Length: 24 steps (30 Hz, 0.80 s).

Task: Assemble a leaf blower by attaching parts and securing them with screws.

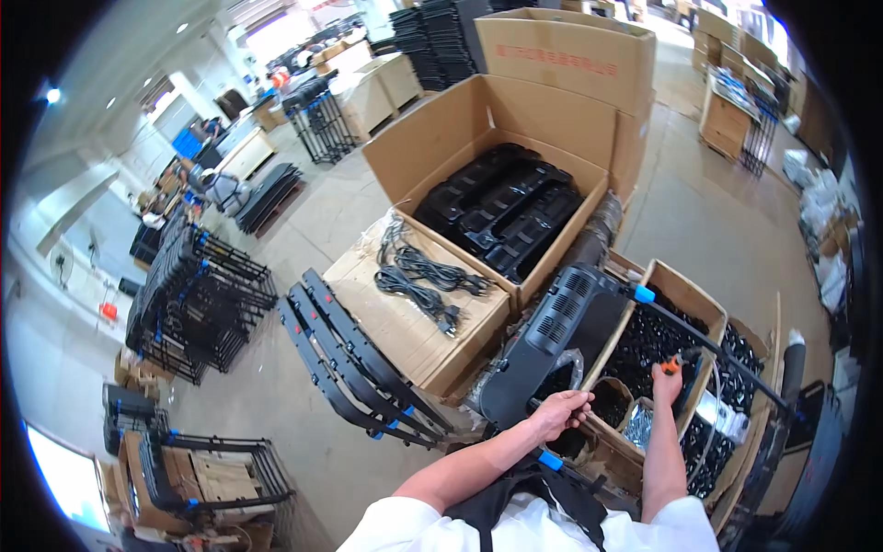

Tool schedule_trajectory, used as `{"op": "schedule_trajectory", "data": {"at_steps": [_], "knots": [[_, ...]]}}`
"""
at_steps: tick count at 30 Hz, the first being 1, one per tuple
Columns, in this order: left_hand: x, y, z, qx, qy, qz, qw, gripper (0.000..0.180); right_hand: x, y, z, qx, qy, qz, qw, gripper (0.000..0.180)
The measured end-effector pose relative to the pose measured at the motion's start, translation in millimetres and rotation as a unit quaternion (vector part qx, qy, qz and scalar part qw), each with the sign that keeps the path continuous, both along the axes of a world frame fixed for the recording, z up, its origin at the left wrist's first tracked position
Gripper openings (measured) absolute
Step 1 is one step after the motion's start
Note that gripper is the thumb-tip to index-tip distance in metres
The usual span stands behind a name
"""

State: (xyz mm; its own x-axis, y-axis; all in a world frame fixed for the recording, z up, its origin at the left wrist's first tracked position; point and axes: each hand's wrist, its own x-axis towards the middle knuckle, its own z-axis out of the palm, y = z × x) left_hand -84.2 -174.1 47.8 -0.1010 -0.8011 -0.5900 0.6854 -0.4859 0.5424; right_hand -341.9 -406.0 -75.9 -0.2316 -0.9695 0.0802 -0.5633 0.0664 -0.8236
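My left hand [563, 414] is closed, its fingertips pinched together beside the lower end of a black plastic housing [524, 368] with vent slots. Whatever lies between those fingers is too small to make out. My right hand [666, 385] grips an orange-and-black hand tool [679, 362] above a wooden bin full of small black parts [635, 350]. Across the bins runs a black tube frame with a blue end cap [644, 294]; another blue cap [550, 460] shows below my left hand. A clear bag of silvery small parts [638, 425] lies near my right forearm.
A large open carton [414, 170] holds black moulded parts [501, 207]. Coiled black power cords [423, 281] rest on a closed carton [368, 304]. Curved black frames [345, 359] lean at its left. Stacked black frames [193, 285] stand farther left. A silvery box [722, 419] sits among the bins.
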Motion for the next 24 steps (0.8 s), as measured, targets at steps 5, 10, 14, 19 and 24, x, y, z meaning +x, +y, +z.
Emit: {"op": "schedule_trajectory", "data": {"at_steps": [5, 10, 14, 19, 24], "knots": [[3.6, -6.9, -6.4, 0.000, 0.022, 0.055, 0.998, 0.020, 3.4, 36.3, 81.8, 0.016, -0.123, 0.040, 0.991, 0.045], [3.4, -31.2, -3.6, -0.012, 0.074, 0.076, 0.994, 0.021, 19.1, 70.9, 179.3, -0.068, -0.252, 0.156, 0.953, 0.045], [13.4, -53.9, 6.9, 0.010, 0.137, 0.098, 0.986, 0.026, 72.0, 121.5, 259.7, -0.059, -0.300, 0.181, 0.935, 0.048], [50.6, -67.7, 10.2, -0.020, 0.232, 0.158, 0.960, 0.028, 135.1, 135.7, 272.2, -0.038, -0.324, 0.262, 0.908, 0.050], [66.3, -72.0, 10.8, -0.035, 0.277, 0.174, 0.944, 0.026, 158.8, 135.9, 261.3, -0.029, -0.323, 0.271, 0.906, 0.052]]}}
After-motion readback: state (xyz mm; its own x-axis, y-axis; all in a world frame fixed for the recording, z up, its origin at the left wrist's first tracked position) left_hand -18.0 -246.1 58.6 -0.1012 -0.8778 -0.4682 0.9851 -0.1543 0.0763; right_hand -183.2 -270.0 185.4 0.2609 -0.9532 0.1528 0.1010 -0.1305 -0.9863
